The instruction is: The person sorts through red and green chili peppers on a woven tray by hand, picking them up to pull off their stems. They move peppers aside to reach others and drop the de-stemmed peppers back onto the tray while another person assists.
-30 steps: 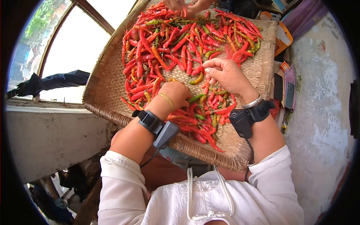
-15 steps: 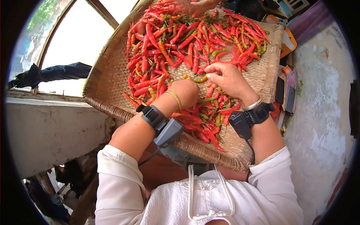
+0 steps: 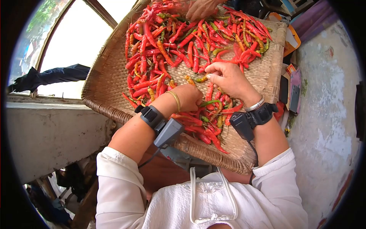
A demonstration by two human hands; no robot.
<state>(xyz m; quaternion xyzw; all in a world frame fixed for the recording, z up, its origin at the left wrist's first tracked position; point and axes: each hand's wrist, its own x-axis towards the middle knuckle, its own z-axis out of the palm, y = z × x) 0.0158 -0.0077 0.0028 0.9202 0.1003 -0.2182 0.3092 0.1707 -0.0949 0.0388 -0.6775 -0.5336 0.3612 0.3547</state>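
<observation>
My right hand (image 3: 230, 81) is closed in a pinch on a yellow-green chili pepper (image 3: 201, 79), held by one end above the basket. My left hand (image 3: 186, 98) is curled, with its knuckles up and its fingertips mostly hidden. An orange-yellow chili (image 3: 189, 79) shows just beyond its knuckles; whether the fingers grip it cannot be seen. Below both hands lies a smaller heap of red and green chilies (image 3: 206, 128). A larger heap of mostly red chilies (image 3: 194, 44) spreads across the far part of the woven basket (image 3: 267, 76).
Another person's hand (image 3: 202, 9) reaches into the far heap. A window with a dark folded cloth (image 3: 65, 75) is at left, above a pale wall ledge (image 3: 57, 129). A phone-like dark object (image 3: 294, 100) and other items stand right of the basket.
My left hand has shifted slightly down and left, and its fingers show a little more. The other person's hand has come further into view over the far chilies. My right hand keeps its pinch.
</observation>
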